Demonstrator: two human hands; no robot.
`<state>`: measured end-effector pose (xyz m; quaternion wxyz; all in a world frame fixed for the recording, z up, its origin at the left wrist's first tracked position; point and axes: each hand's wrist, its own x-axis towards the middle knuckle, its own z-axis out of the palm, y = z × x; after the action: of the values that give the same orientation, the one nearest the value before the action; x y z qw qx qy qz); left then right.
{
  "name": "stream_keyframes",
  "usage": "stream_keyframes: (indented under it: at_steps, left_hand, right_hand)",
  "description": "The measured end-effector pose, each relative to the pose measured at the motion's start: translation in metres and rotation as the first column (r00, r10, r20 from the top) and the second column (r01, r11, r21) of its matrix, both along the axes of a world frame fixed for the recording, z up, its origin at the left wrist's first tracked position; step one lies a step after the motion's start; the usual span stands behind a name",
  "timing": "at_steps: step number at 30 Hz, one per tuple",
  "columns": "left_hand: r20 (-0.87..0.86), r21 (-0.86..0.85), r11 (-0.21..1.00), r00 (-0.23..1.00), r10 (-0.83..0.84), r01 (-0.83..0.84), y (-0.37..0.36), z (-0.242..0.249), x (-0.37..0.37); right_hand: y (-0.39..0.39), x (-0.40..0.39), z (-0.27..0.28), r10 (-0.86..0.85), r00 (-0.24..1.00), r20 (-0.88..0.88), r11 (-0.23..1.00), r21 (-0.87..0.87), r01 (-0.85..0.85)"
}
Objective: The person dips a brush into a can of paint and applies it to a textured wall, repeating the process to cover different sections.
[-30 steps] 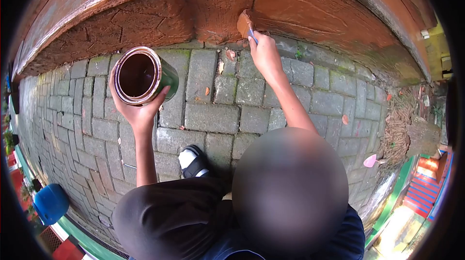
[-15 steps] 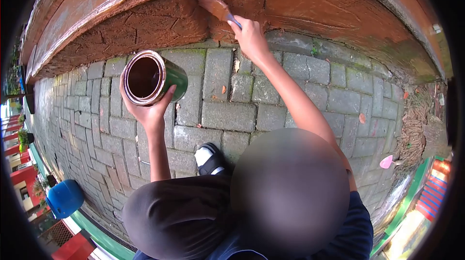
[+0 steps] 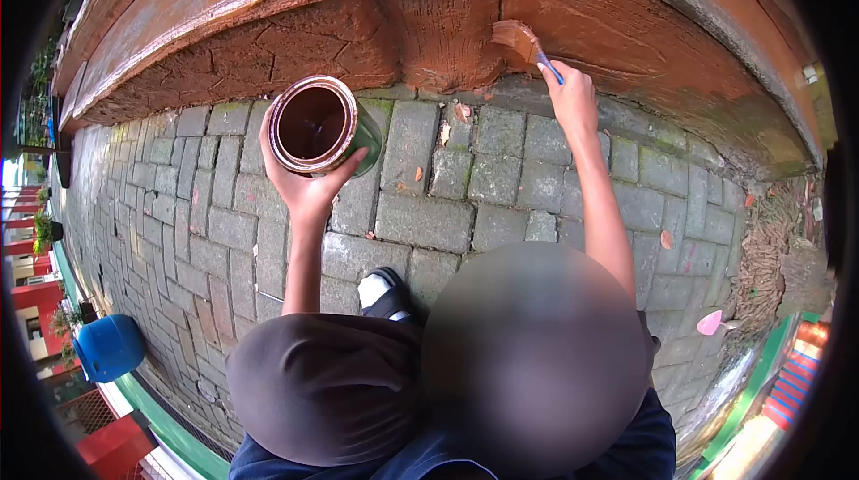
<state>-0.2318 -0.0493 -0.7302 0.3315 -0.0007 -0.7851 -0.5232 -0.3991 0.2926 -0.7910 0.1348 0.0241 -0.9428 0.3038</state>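
Note:
My left hand (image 3: 309,192) is wrapped round an open green paint can (image 3: 369,142), which is tilted so its mouth faces me. Dark brown paint coats the inside and the rim. In my right hand (image 3: 573,102) is a paintbrush (image 3: 548,64) with a blue handle, gripped near its end. The brush's bristles carry brown paint and rest against the lower part of the reddish-brown wall (image 3: 591,19), just right of a rounded pillar (image 3: 438,19). Wet-looking brown paint covers the pillar and the wall section beside it.
Grey paving stones (image 3: 425,216) run along the wall's foot, with a few dry leaves on them. My sandalled foot (image 3: 385,292) is below the can. A blue barrel (image 3: 109,348) stands at the left, and a pink trowel-shaped object (image 3: 710,323) lies at the right.
My right hand has moved the brush rightward and down, from the pillar to the wall right of it. The can in my left hand has shifted a little right and up.

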Motion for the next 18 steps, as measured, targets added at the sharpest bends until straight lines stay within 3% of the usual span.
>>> stream_keyframes:
  at_steps: [3,10,11,13,16,18]
  left_hand:
    - [0.015,-0.011,1.0,1.0,-0.003,0.003,0.005,-0.002,-0.001]
    - [0.032,0.004,1.0,0.999,-0.012,0.012,0.012,-0.003,-0.005]
    - [0.038,0.001,1.0,0.999,-0.015,0.015,0.014,-0.003,-0.004]
    - [0.068,0.026,0.999,0.997,0.023,-0.025,0.015,0.0,-0.005]
    - [0.063,0.016,0.999,0.997,0.032,-0.033,0.008,-0.005,-0.002]
    - [0.055,-0.01,0.999,0.998,0.041,-0.04,0.006,-0.003,-0.003]
  right_hand:
    - [-0.011,0.013,0.017,0.091,0.996,-0.002,0.995,0.029,-0.09]
    - [-0.089,-0.009,0.046,0.399,0.884,-0.244,0.915,0.045,-0.4]
    - [-0.102,-0.015,0.051,0.368,0.91,-0.192,0.93,0.08,-0.359]
    - [-0.094,-0.025,0.066,0.317,0.948,-0.023,0.937,-0.147,-0.317]
    - [-0.072,-0.018,0.058,0.203,0.978,0.045,0.953,-0.237,-0.187]
    - [-0.057,-0.01,0.039,0.121,0.993,-0.005,0.973,-0.2,-0.12]
